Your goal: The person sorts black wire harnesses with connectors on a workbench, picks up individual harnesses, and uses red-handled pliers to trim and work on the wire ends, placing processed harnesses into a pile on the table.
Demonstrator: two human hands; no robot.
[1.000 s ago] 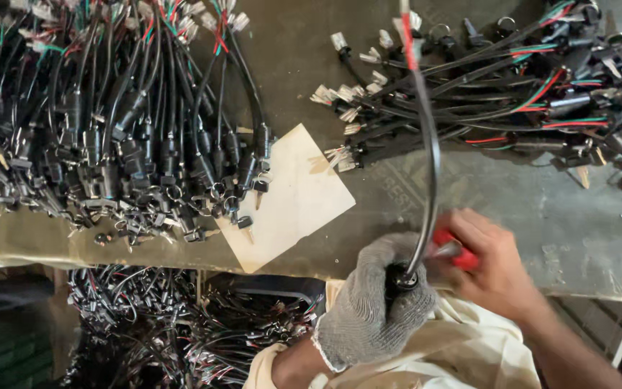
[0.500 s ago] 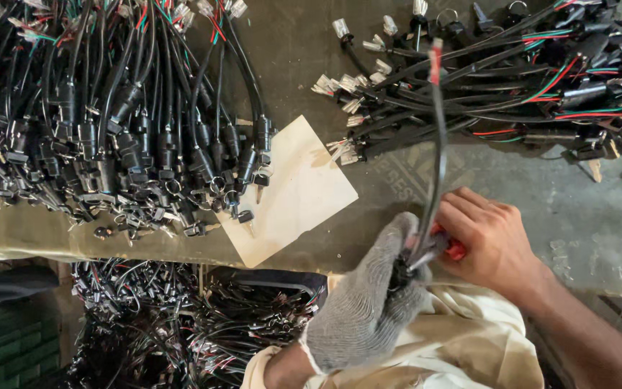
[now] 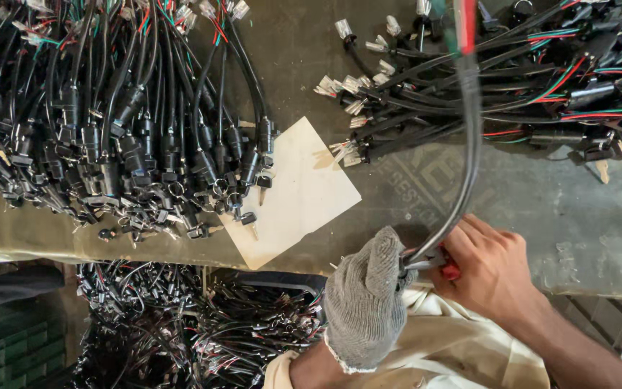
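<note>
We are working at the near desk (image 3: 541,238) edge: our left hand (image 3: 365,302), in a grey knit glove, is closing round the lower end of a black cable (image 3: 469,151), probably steadying it. Our bare right hand (image 3: 487,266) is curling tight round a red-handled tool (image 3: 446,270) at that same end; what the tool does we cannot tell. The cable is arching up and away, red and green wires showing at its far tip. Further out, a pale card (image 3: 296,194) is lying flat on the grey worn desk, between a left heap of harnesses (image 3: 109,130) and a right heap (image 3: 512,79). More harnesses (image 3: 181,324) are lying below the desk
</note>
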